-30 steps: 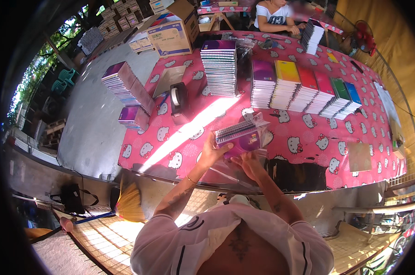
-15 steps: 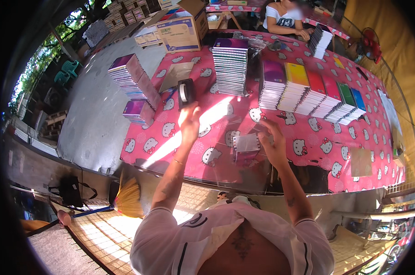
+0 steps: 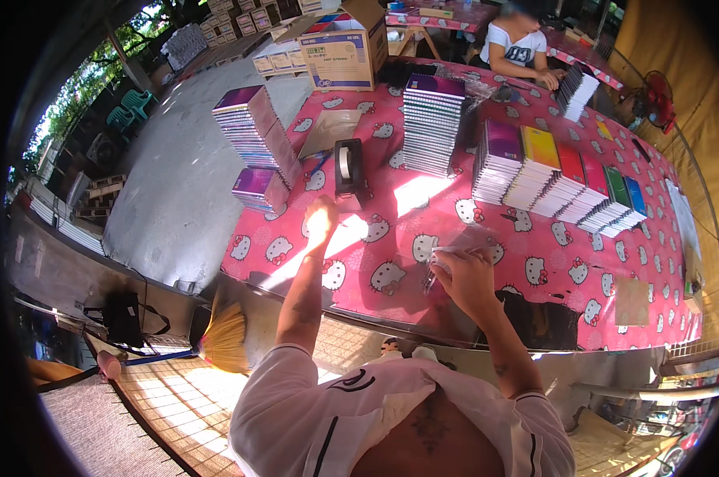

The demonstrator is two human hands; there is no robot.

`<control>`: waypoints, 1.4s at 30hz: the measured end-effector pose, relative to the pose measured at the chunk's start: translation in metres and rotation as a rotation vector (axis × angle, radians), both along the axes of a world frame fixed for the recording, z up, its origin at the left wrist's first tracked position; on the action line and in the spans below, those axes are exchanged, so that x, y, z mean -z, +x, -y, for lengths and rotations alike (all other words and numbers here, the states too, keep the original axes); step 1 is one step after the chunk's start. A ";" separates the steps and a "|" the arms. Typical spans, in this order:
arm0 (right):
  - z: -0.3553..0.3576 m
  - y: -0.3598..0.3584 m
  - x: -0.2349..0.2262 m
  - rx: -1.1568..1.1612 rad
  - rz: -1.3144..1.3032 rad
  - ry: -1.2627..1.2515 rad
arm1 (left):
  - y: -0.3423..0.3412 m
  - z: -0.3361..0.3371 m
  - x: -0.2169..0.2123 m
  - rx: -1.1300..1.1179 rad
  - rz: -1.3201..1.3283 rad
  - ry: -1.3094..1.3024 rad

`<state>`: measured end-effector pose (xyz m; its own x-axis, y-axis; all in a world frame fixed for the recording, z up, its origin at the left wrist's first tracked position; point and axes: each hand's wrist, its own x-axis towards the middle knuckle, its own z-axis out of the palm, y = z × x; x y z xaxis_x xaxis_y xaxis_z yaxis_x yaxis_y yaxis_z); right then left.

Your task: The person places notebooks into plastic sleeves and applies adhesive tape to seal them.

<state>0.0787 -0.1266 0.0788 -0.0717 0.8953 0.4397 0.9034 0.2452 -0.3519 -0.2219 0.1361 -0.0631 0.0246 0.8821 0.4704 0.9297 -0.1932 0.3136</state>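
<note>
- Near the front edge of the table (image 3: 375, 319), mostly hidden under the right hand (image 3: 468, 274): a small pack (image 3: 431, 274) in clear film.
- Right hand bent down over the pack, apparently touching; firmness of hold, cannot tell.
- Left hand (image 3: 322, 219) just in front of the black tape dispenser (image 3: 349, 176), bleached by sun; fingers spread or pinching, cannot tell.
- Pack probably light, and fairly stiff if built like the notebooks around; film likely thin, slick, quick to crease or tear.
- Best taken by two opposite edges, thumb above and fingers below, without dragging on loose film.
- Dispenser probably weightier; best steadied low, at the base.
- Over the table, a pink cloth (image 3: 566, 266) with cat faces, cut by a hard band of sunlight; a dark patch (image 3: 538, 322) at the front, right of the pack.
- On the cloth: a purple stack (image 3: 256, 131) at left, a tall stack (image 3: 432, 131) farther back, a coloured row (image 3: 562, 191) of notebooks at right.
- Beyond: an open box (image 3: 342, 62), a seated co-worker (image 3: 518, 52), a red fan (image 3: 659, 99), a tan curtain (image 3: 693, 95).
- Leftward: grey floor (image 3: 168, 171), green chairs (image 3: 134, 107); lower, a broom (image 3: 226, 340).
</note>
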 end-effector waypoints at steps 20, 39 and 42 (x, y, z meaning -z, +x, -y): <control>0.012 0.104 0.048 0.142 -1.268 -0.297 | 0.138 0.134 -0.132 1.218 0.351 -0.258; -0.041 0.089 0.087 -0.315 -1.272 -0.573 | 0.165 0.140 -0.056 0.868 0.744 -0.925; -0.052 0.089 0.088 -0.334 -1.180 -0.567 | 0.161 0.137 -0.054 1.071 0.834 -0.965</control>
